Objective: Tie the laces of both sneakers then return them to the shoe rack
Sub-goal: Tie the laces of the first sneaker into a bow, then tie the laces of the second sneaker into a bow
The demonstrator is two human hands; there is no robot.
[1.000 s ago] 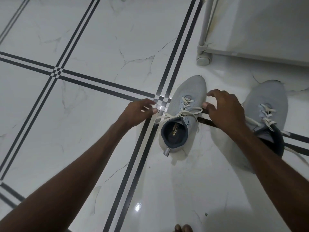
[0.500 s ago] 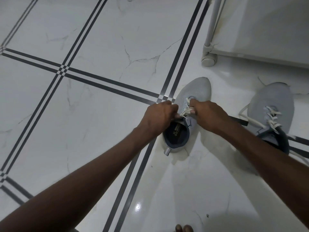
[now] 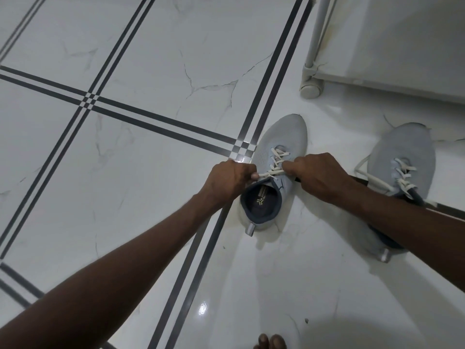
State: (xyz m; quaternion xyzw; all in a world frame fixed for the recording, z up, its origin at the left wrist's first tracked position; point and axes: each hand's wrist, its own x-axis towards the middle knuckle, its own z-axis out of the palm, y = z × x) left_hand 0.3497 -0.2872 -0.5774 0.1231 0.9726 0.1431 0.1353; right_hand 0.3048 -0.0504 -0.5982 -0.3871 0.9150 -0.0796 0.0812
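Two sneakers (image 3: 281,144) (image 3: 407,149); two hands (image 3: 230,181) (image 3: 320,177); one shoe rack (image 3: 312,79).

The floor (image 3: 156,59) is glossy white marble-look tile with thin grey veins. Dark double stripes (image 3: 161,124) cross it in a grid: one pair runs from 9 o'clock toward centre, another from 12 o'clock down to 6 o'clock. The pairs meet in small checkered squares (image 3: 90,100). A light glare spot (image 3: 202,308) lies on the tile at 6 o'clock. A second glint sits on the stripe crossing near centre. At 1 to 2 o'clock stands a white frame: upright post (image 3: 318,28), round foot (image 3: 311,88) on the tile, pale panel (image 3: 402,39) behind.
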